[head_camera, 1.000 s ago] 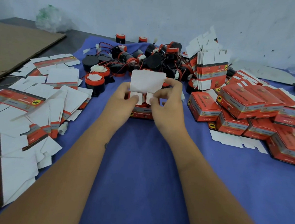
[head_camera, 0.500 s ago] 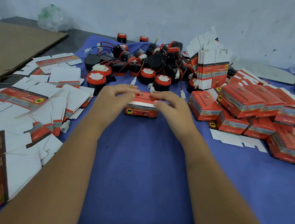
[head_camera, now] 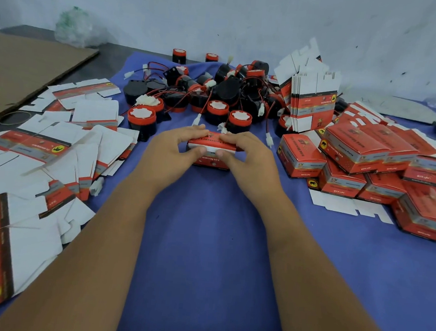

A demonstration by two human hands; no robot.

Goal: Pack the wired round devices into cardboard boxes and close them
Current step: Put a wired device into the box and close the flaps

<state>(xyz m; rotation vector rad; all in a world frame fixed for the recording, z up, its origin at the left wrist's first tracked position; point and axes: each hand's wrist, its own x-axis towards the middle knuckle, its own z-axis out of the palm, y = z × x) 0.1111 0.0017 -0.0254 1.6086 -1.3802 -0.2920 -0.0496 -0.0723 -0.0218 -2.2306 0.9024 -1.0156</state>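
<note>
One red cardboard box (head_camera: 210, 151) is sitting mid-surface, both hands closing on it: left hand (head_camera: 171, 148) gripping its 9 o'clock end, right hand (head_camera: 249, 157) its 3 o'clock end. Wired round devices (head_camera: 217, 97) are piling at 12 o'clock; closed boxes (head_camera: 368, 164) at 3 o'clock; flat cartons (head_camera: 43, 151) at 9 o'clock.

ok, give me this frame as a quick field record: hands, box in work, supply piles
left hand: grip on box, left end
right hand: grip on box, right end
box in work: red, on the blue cloth, lid flap almost tucked
unpacked devices: heap behind box
flat blanks: spread at left
closed boxes: piled at right
</note>
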